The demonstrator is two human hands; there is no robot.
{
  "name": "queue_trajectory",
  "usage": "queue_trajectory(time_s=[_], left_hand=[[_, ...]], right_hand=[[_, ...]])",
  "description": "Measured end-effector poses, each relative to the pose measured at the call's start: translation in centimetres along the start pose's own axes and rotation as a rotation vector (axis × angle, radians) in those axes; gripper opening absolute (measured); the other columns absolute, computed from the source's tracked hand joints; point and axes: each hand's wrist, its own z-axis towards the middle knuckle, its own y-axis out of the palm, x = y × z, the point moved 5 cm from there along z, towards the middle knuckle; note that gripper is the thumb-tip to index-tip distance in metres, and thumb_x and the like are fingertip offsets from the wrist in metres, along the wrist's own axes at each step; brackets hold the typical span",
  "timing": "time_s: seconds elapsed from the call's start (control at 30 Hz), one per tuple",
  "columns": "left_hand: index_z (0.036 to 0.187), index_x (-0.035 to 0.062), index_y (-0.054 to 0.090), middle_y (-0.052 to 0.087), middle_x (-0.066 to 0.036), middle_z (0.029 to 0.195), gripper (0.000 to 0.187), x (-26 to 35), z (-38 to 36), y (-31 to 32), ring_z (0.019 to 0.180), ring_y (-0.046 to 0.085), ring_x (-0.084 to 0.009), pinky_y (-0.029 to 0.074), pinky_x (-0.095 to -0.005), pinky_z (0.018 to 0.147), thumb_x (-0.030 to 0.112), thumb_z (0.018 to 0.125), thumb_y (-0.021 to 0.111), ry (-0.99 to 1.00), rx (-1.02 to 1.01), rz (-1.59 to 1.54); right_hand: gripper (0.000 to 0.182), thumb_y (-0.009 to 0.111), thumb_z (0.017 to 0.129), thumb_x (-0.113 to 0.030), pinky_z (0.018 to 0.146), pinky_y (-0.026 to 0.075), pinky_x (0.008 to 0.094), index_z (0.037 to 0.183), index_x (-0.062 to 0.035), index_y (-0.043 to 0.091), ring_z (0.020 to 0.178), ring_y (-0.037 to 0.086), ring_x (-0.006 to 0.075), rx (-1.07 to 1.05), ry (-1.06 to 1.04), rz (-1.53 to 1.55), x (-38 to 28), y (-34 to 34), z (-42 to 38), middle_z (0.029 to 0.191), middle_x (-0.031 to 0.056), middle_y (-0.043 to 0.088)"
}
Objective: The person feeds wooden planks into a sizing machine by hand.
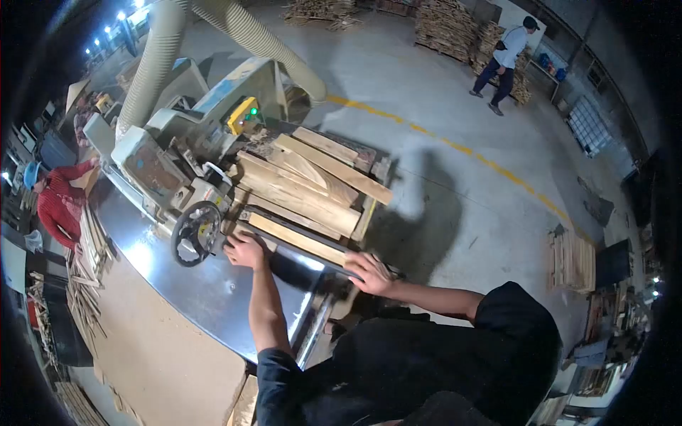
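Observation:
A light wooden board [298, 238] lies along the dark guide rail at the near side of the machine [153, 167]. My left hand [244, 250] rests at the board's left end, fingers apart, just right of the black handwheel [197, 233]. At the right end, my right hand [369, 273] has its fingers bent over the rail and board end; whether it grips the board is not clear. Beyond the rail, several planks [305, 195] are piled on the machine bed, one lying slantwise on top [334, 168].
A shiny metal table [213, 284] adjoins a brown panel [153, 341]. Ribbed hoses [153, 67] rise from the machine. A person in red [60, 202] stands left beside thin strips [89, 248]. Another person [506, 60] walks at the back right, near stacked wood [444, 28].

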Motion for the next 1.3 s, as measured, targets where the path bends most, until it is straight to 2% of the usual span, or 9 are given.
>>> queue_trajectory(time_s=[0.17, 0.43, 0.57, 0.67, 0.87, 1.07, 1.13, 1.23, 1.3], left_hand=[[0.116, -0.0059, 0.058, 0.06, -0.024, 0.115, 0.038, -3.1, -0.1, -3.3, 0.108, 0.055, -0.0414, 0.042, -0.0469, 0.096, 0.026, 0.098, 0.051, 0.022, -0.044, -0.821], [0.107, 0.0049, 0.067, 0.056, -0.018, 0.129, 0.025, -8.8, -15.1, -19.1, 0.122, 0.051, -0.0363, 0.042, -0.0461, 0.099, 0.017, 0.085, 0.064, 0.544, -0.251, -0.366], [0.111, 0.0054, 0.065, 0.058, -0.016, 0.129, 0.027, -14.3, -24.3, -26.9, 0.123, 0.052, -0.0349, 0.043, -0.0458, 0.101, 0.015, 0.086, 0.066, 0.247, -0.059, -0.303], [0.107, 0.0034, 0.067, 0.065, -0.017, 0.11, 0.027, -20.0, -37.3, -30.5, 0.107, 0.06, -0.0349, 0.049, -0.0434, 0.094, 0.023, 0.089, 0.064, -0.432, 0.216, -0.263], [0.098, 0.0028, 0.072, 0.069, -0.022, 0.095, 0.039, -23.3, -67.7, -41.9, 0.094, 0.067, -0.0374, 0.052, -0.0452, 0.084, 0.037, 0.082, 0.064, -1.321, -0.088, -0.091], [0.105, 0.0051, 0.07, 0.072, -0.016, 0.096, 0.047, -16.8, -81.4, -52.2, 0.092, 0.069, -0.0301, 0.054, -0.0416, 0.079, 0.048, 0.089, 0.06, -1.694, 0.393, -0.066], [0.121, 0.0066, 0.062, 0.07, -0.011, 0.092, 0.059, -15.7, -83.3, -54.0, 0.086, 0.068, -0.0214, 0.051, -0.0364, 0.069, 0.058, 0.093, 0.053, -1.526, 1.58, -0.546], [0.132, 0.0074, 0.051, 0.066, -0.006, 0.088, 0.072, -14.4, -83.3, -56.6, 0.08, 0.062, -0.0147, 0.045, -0.0294, 0.065, 0.067, 0.093, 0.046, -1.403, 2.366, -0.505], [0.138, 0.0093, 0.043, 0.065, -0.006, 0.096, 0.08, -13.0, -83.4, -61.6, 0.084, 0.06, -0.0145, 0.045, -0.0288, 0.071, 0.073, 0.09, 0.043, -1.4, 2.384, -0.575]], right_hand=[[0.078, 0.076, 0.076, -0.036, 0.096, 0.045, 0.0517, 0.139, -0.0037, 0.043, 0.12, 0.052, 0.0396, -0.037, 0.234, -0.075, 0.3, -0.1, 0.0, 0.144, 0.02, 0.037], [0.075, 0.079, 0.074, -0.032, 0.094, 0.045, 0.0481, 0.136, -0.0062, 0.046, 0.117, 0.052, 0.0386, -0.019, 0.157, -0.026, 1.1, 1.1, 0.0, 0.128, 0.0192, 0.052], [0.079, 0.079, 0.076, -0.04, 0.098, 0.044, 0.0493, 0.138, -0.0048, 0.045, 0.124, 0.049, 0.0381, -0.046, 0.065, -0.046, 3.1, 3.1, 0.0, 0.133, 0.0202, 0.052], [0.072, 0.073, 0.081, -0.044, 0.091, 0.049, 0.0505, 0.138, -0.0053, 0.048, 0.115, 0.057, 0.039, -0.094, -0.02, -0.058, 3.5, 3.0, 0.6, 0.131, 0.0202, 0.056], [0.075, 0.07, 0.084, -0.046, 0.099, 0.04, 0.0539, 0.141, -0.0055, 0.043, 0.128, 0.041, 0.0447, -0.124, -0.127, -0.189, 4.3, 6.0, 1.5, 0.144, 0.0269, 0.036], [0.06, 0.071, 0.085, -0.038, 0.102, 0.037, 0.0539, 0.132, -0.0051, 0.053, 0.128, 0.039, 0.0462, -0.016, -0.41, -0.19, -0.5, 7.2, 0.2, 0.141, 0.0315, 0.038], [0.053, 0.072, 0.086, -0.037, 0.1, 0.04, 0.0503, 0.124, -0.0019, 0.058, 0.122, 0.046, 0.0441, -0.173, -0.644, 0.078, -9.6, 6.0, -3.4, 0.13, 0.0284, 0.048], [0.044, 0.071, 0.089, -0.03, 0.092, 0.049, 0.0442, 0.113, 0.0064, 0.063, 0.106, 0.061, 0.0377, -0.45, -0.971, 0.494, -21.6, 6.2, -10.0, 0.11, 0.0227, 0.065], [0.042, 0.069, 0.092, -0.022, 0.094, 0.051, 0.0372, 0.116, 0.0116, 0.059, 0.108, 0.062, 0.0288, -0.885, -0.846, 0.749, -30.1, 5.8, -17.0, 0.118, 0.0229, 0.063]])
